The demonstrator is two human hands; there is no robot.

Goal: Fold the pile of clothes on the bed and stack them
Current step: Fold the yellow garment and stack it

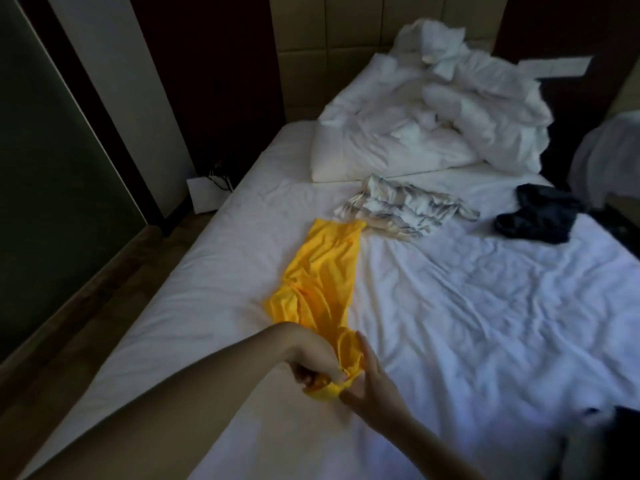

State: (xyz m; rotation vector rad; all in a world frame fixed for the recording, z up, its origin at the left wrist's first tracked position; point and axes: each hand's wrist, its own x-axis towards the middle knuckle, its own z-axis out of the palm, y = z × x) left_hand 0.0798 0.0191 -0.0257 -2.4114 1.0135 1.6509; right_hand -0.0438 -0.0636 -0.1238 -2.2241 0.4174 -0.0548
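A yellow garment [320, 271] lies stretched lengthwise on the white bed [485, 323], its near end bunched up. My left hand [311, 362] grips that bunched near end. My right hand [372, 379] is beside it with fingers extended, touching the same yellow fabric from the right. A crumpled white-and-grey striped garment [401, 209] lies beyond the yellow one. A dark garment [536, 216] sits at the right side of the bed.
A heap of white duvet and pillows [433, 119] fills the head of the bed against a padded headboard [346, 36]. The bed's left edge drops to a wooden floor [104, 289]. A dark object [620, 427] shows at the lower right.
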